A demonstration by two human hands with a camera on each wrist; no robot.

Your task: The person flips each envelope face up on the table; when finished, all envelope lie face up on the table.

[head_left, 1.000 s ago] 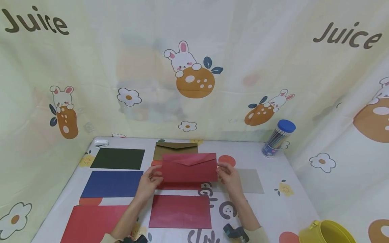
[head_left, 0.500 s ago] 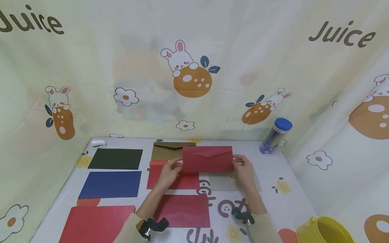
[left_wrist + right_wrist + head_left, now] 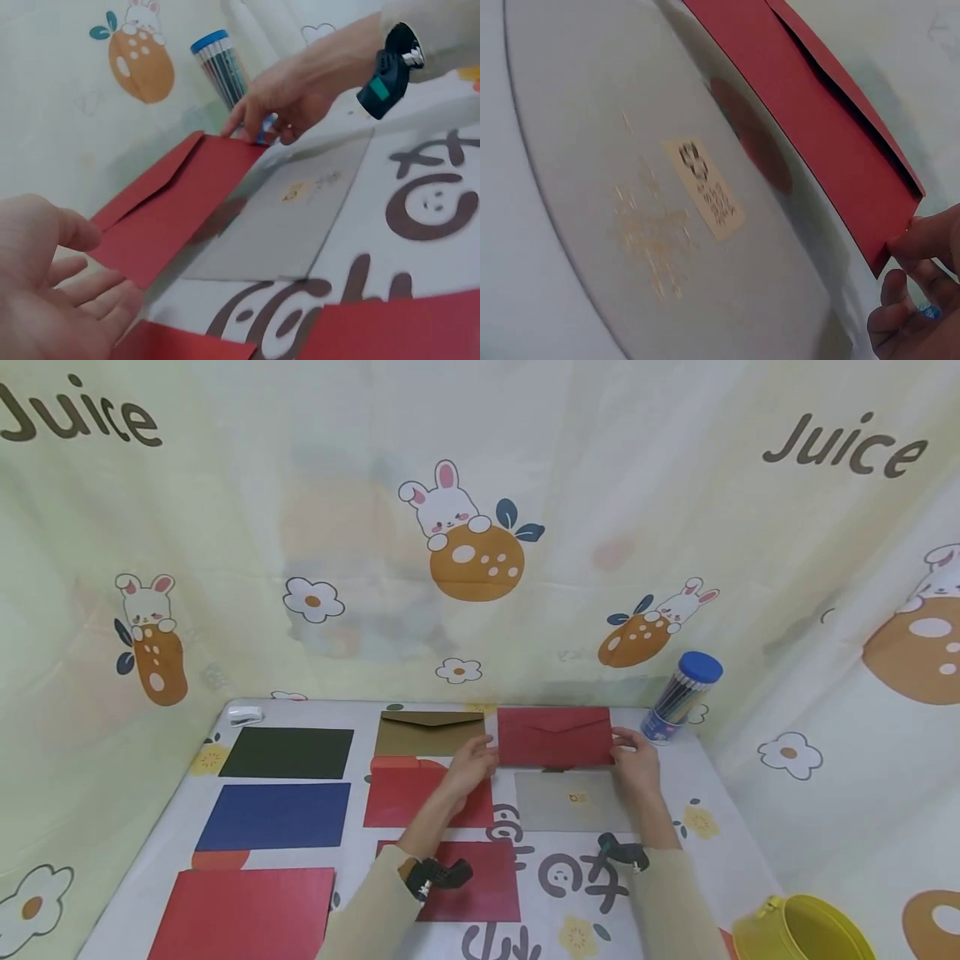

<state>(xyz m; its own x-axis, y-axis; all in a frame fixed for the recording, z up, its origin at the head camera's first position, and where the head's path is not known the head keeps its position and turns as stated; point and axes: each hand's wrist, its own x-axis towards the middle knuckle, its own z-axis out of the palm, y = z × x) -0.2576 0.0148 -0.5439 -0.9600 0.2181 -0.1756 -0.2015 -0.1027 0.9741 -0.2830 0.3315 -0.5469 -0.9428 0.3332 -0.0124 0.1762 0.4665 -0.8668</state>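
A red envelope (image 3: pixel 555 737) with a pointed flap is at the back of the table, behind a pale grey envelope (image 3: pixel 573 802). My right hand (image 3: pixel 637 764) pinches its right end; the right wrist view shows the thumb (image 3: pixel 930 236) on the corner. At the opposite end is my left hand (image 3: pixel 472 764), its fingers loosely extended by the envelope's edge in the left wrist view. Whether they touch it, I cannot tell. In the right wrist view, a gap shows between the red envelope's lower edge and the grey one.
A gold envelope (image 3: pixel 431 735), a bright red envelope (image 3: pixel 397 797) and a darker red one (image 3: pixel 487 893) form the middle column. Left lie dark green (image 3: pixel 288 753), blue (image 3: pixel 273 817) and red (image 3: pixel 243 914) pieces. A pencil tub (image 3: pixel 678 697), yellow bucket (image 3: pixel 772 935) and white stapler-like object (image 3: pixel 245 716) stand around.
Both hands have carried the red envelope right and back, from above the middle column to behind the grey envelope. It is lower now, and the left hand's fingers have loosened.
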